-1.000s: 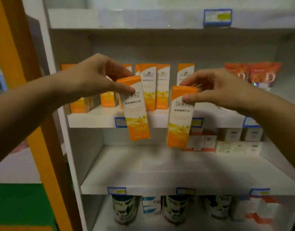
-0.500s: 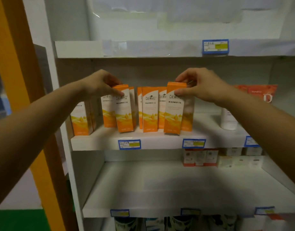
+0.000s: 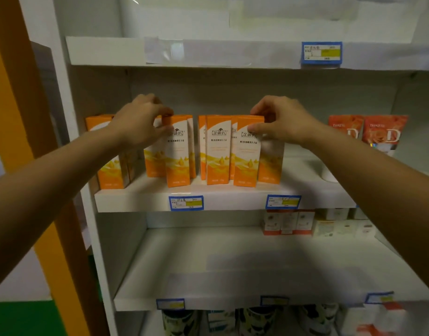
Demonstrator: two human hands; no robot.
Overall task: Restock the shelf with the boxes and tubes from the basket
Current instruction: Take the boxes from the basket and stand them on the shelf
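Left hand (image 3: 140, 120) pinching the top of an orange box (image 3: 178, 154) standing on the shelf (image 3: 305, 192), right hand (image 3: 281, 120) gripping another box (image 3: 247, 156) further right, both at the shelf's front edge

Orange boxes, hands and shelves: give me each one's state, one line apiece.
Left hand: grip closed on the top of the left front box.
Left front box: upright on the shelf.
Right hand: grip closed on the top of the right front box.
Right front box: upright on the shelf.
Middle shelf: mostly bare, small boxes at the back right.
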